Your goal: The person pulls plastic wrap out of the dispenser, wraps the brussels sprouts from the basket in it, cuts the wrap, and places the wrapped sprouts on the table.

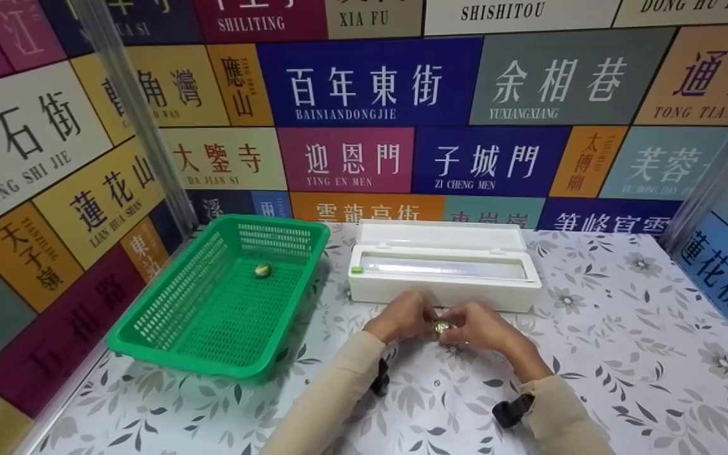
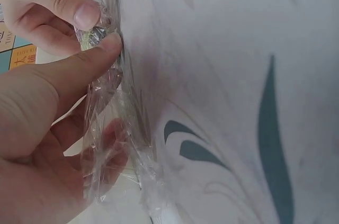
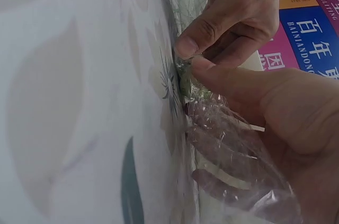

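Note:
Close in front of the white box, both hands meet over a small yellow-green round thing bundled in clear cling film. My left hand pinches the film between thumb and finger at the bundle. Opposite it, my right hand pinches the same bundle, thumb tip near the left thumb in the right wrist view. Loose, crinkled film trails over the right hand's curled fingers. What the film encloses is mostly hidden by fingertips. The white cling film dispenser box has its lid raised.
On the left, a green plastic basket holds one small yellow-green round thing. A bright green cutter slider sits at the box's left end. The table has a leaf-patterned cover, with sign-printed walls behind.

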A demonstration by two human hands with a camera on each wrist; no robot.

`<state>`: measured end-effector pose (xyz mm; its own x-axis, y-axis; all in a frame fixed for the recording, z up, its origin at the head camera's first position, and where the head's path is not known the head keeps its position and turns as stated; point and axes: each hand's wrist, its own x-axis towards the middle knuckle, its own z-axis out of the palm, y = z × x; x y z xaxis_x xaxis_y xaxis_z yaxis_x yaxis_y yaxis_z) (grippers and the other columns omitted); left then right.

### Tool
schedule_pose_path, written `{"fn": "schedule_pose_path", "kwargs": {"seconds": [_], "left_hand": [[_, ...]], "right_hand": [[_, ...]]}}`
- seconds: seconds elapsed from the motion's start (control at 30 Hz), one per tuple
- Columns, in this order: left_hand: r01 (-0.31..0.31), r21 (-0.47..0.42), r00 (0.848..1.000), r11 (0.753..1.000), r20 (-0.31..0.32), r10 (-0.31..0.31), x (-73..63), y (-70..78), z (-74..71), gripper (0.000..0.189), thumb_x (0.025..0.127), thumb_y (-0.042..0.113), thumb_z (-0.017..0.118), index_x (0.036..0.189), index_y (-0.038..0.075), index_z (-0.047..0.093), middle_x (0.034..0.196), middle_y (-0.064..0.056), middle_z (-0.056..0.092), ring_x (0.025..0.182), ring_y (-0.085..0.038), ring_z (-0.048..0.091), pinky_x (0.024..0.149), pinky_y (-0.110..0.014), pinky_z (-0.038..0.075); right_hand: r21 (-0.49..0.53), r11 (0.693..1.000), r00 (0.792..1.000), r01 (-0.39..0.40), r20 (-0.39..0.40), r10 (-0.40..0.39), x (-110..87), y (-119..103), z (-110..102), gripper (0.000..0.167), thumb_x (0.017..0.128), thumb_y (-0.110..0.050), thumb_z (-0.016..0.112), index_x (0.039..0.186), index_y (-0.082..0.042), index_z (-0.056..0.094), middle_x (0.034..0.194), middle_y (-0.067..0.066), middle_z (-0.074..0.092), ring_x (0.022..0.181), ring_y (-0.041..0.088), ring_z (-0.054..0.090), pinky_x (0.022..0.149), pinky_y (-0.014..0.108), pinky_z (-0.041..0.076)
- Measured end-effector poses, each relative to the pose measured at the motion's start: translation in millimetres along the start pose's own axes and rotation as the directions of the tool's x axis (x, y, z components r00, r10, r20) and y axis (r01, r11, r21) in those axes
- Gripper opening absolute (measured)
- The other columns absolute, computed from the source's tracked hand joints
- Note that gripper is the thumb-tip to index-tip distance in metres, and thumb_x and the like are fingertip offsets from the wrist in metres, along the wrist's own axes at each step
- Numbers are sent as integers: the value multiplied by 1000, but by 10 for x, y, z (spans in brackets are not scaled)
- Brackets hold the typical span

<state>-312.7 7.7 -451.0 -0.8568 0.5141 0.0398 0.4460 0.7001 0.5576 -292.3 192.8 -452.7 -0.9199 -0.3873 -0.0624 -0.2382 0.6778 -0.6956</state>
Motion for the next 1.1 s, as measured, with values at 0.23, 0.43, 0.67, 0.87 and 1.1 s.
{"fn": "schedule_pose_path", "kwargs": {"seconds": [0.23,0.43,0.67,0.87,1.1], "left_hand": [[3,17,1000,1000,27,-4,-7,26,6,16,76,2,82,91,6,80,87,-6,79,59,-3,53,57,-10,47],[15,104,995,994,-95,-5,-83,93,16,18,77,8,83,94,10,80,95,-3,79,81,-16,70,75,-23,55],[40,119,912,992,-409,12,-269,316,17,30,75,0,78,100,15,80,100,1,78,99,-23,66,84,-35,50],[6,-115,901,993,-430,-55,-392,352,85,13,80,2,78,91,9,79,85,-4,77,78,-14,68,72,-19,55],[181,-386,919,905,-262,-296,-392,124,132,13,80,8,81,92,3,78,84,-9,78,64,-8,66,58,-16,53]], "right_hand": [[48,996,997,-77,19,76,-43,-38,17,24,79,-11,81,102,-9,76,96,5,77,84,15,66,78,30,54],[54,997,999,-52,15,51,-24,-10,28,21,83,-14,79,103,-11,77,99,7,78,85,15,67,78,29,54],[122,990,996,-74,-38,79,11,25,-24,20,87,-12,75,107,-7,77,107,14,77,95,19,70,84,28,56],[191,974,989,-125,-48,136,35,4,-57,34,88,-20,76,116,-1,73,115,20,73,105,27,69,92,35,57],[338,929,988,-150,16,154,0,-22,-78,44,90,-26,74,125,0,67,122,18,71,115,29,65,107,48,49]]}}
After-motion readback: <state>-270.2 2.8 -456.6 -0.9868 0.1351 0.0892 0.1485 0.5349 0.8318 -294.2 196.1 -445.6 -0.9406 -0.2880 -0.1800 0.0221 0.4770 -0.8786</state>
